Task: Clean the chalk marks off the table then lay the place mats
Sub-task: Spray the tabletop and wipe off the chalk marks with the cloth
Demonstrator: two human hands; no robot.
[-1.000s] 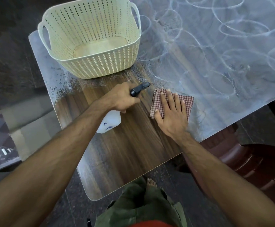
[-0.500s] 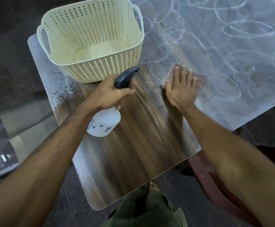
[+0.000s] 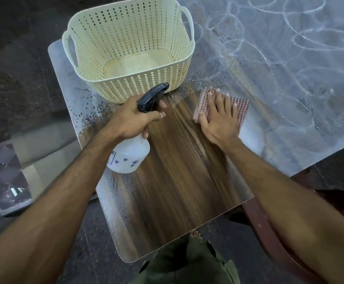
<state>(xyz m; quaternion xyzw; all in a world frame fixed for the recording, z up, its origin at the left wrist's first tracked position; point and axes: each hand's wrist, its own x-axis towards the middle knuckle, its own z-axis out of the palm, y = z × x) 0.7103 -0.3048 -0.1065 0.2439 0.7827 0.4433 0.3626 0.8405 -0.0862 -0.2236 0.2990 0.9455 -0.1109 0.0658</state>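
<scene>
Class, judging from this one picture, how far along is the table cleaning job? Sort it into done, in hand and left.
Done: the near corner of the table shows bare wood grain. In hand: the right hand presses a checked cloth flat at the edge of the chalk, while the left hand grips a spray bottle. Left: chalk loops cover the far side, and specks remain beside the basket. No place mats are in view.
</scene>
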